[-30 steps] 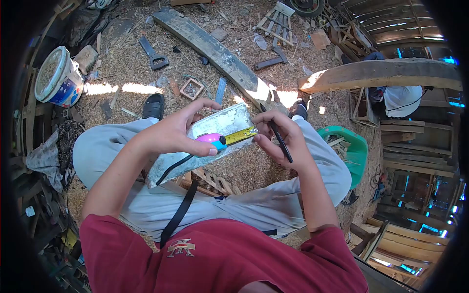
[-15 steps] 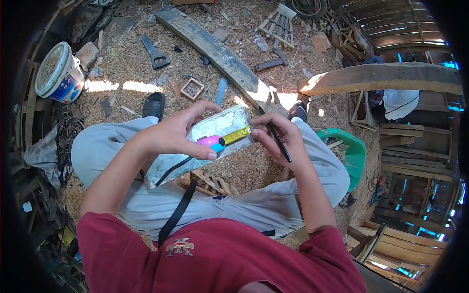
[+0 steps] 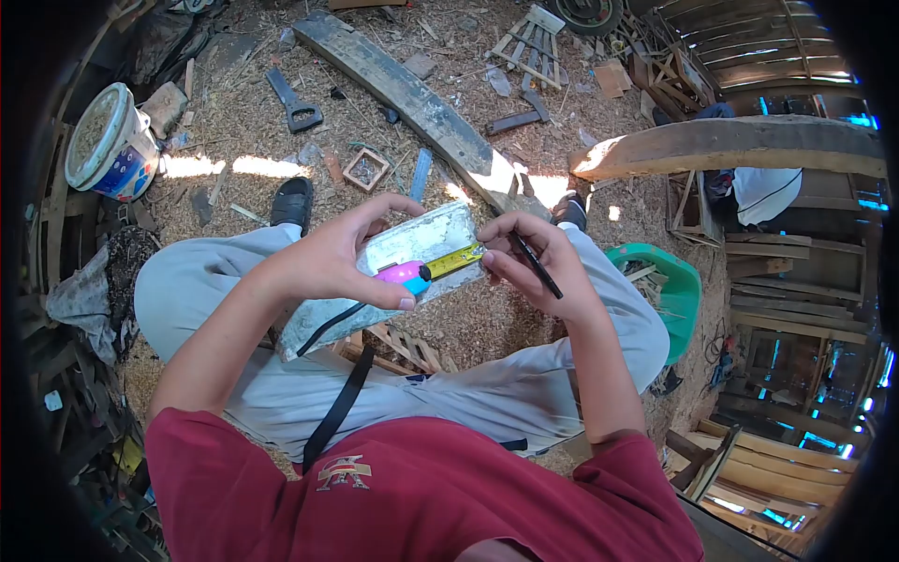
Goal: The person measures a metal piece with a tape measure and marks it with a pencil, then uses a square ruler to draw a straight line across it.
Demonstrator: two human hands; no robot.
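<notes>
Tape measure [image 3: 401,273], with a rounded pink-and-blue case, lay against the pale face of a weathered board [image 3: 412,242] above the person's lap. The board was long and flat, its whitish coating patchy and scuffed. The smooth yellow blade [image 3: 453,262] ran out across it toward the right-hand edge, and a black strap [image 3: 330,330] trailed from the case's other side.

The left hand [image 3: 354,255] clamped case and board together, thumb over the case, fingers curled behind the board. The right hand [image 3: 536,255] pinched the blade's end between thumb and forefinger, with a slim black pen [image 3: 537,268] held across the same hand.

Curled wood shavings [image 3: 473,330] covered the floor below; a small square wooden frame [image 3: 365,170] lay beyond the board.

Compared with the earlier frames, the pen's upper end had dropped in among the fingers, while the left hand kept its grip.
</notes>
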